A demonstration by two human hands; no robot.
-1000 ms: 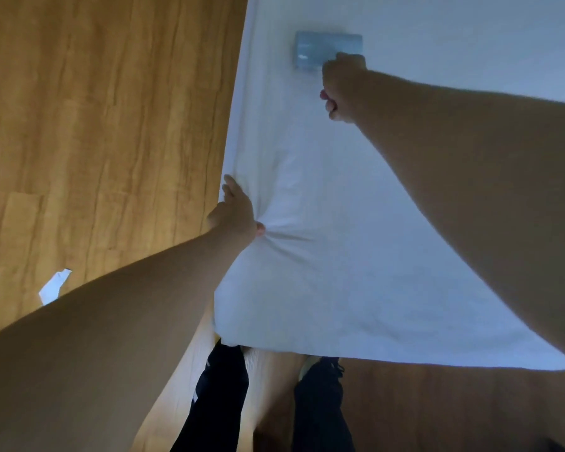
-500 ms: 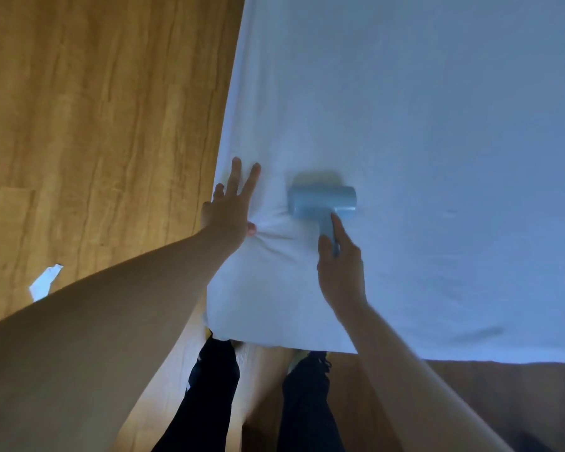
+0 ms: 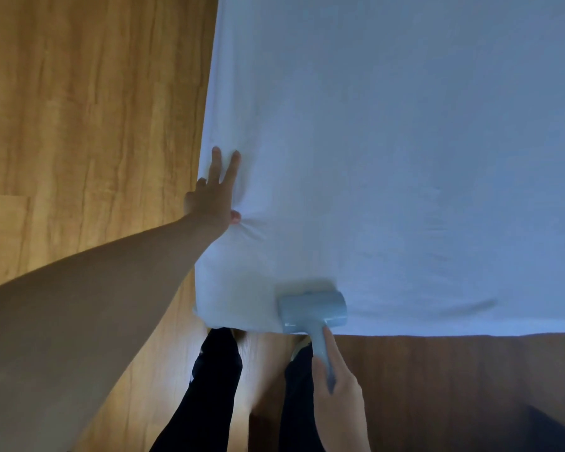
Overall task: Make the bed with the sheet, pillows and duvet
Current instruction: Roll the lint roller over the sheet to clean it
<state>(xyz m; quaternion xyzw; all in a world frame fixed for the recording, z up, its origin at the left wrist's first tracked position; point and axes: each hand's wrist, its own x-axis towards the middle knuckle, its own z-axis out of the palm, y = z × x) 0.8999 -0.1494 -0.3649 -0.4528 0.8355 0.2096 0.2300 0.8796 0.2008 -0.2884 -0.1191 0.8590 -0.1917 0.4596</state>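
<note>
A white sheet (image 3: 388, 151) lies spread flat over the bed, filling the view from about twelve o'clock round to four. Its left edge runs straight down beside the wooden floor, and its near edge lies straight across at six o'clock. The cloth is mostly smooth. A small fan of creases gathers near the left edge, at roughly nine o'clock, with faint ripples lower right.

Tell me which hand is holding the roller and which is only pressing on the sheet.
The right hand grips the blue lint roller by its handle at the bed's near edge. The left hand holds nothing: its fingers are spread flat on the white sheet.
</note>
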